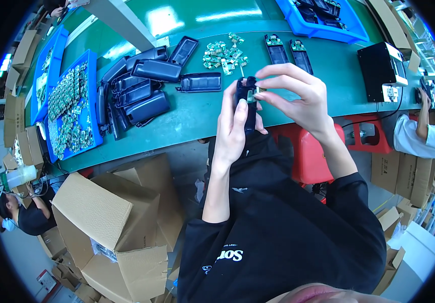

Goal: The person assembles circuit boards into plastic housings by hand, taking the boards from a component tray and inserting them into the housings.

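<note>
My left hand [231, 130] is wrapped round a black plastic casing [250, 120], held upright above the table's near edge, its thumb pressed on the front. A small green circuit board [251, 97] shows at the casing's upper part, by that thumb. My right hand [298, 96] reaches in from the right with thumb and forefinger pinched together at the board's edge; a small pale piece shows between the fingertips, partly hidden. Just beyond lies a loose heap of small green circuit boards [223, 54]. Two casings with boards in their tops, one of them a black casing [276, 53], lie farther right.
Several black casings [149, 70] are piled on the green table [187, 116]. Blue trays of boards, one a blue tray [96, 126], stand left; a blue bin [298, 28] sits far right. A black box-shaped device [376, 70], red stool [316, 151] and open cardboard box [96, 212] are nearby.
</note>
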Tool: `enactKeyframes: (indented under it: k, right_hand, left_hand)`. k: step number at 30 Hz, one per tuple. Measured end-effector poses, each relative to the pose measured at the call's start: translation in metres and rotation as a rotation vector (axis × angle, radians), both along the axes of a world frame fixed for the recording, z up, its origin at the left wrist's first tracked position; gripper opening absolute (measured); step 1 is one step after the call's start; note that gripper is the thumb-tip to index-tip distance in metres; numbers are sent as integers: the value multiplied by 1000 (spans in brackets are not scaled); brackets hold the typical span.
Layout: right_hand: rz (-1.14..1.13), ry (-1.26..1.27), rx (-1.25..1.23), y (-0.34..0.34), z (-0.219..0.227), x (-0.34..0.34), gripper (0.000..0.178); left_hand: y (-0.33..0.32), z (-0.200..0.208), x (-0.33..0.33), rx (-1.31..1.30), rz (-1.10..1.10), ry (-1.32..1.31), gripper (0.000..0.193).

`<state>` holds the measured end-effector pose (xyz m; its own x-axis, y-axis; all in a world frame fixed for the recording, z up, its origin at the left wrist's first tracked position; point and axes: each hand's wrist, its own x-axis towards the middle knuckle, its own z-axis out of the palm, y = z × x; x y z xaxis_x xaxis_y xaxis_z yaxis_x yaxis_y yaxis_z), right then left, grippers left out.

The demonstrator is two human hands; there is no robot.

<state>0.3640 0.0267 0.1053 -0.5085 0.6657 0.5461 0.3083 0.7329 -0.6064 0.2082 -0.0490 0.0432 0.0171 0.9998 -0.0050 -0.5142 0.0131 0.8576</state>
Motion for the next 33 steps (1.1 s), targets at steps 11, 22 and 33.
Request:
enactKeyframes:
  k: [11, 22, 33]
  right_hand:
    - [-37, -50, 110, 0, -9, 0, 19]
    - [-36, -59, 6, -3, -8, 5, 16]
    - [87, 119, -375, 1, -6, 15, 23]
  left_hand:
    - [-3, 3, 4, 38, -22, 141, 42]
    - [1, 16, -1, 38, 5, 582, 36]
    - [0, 19, 12, -34, 9, 338, 38]
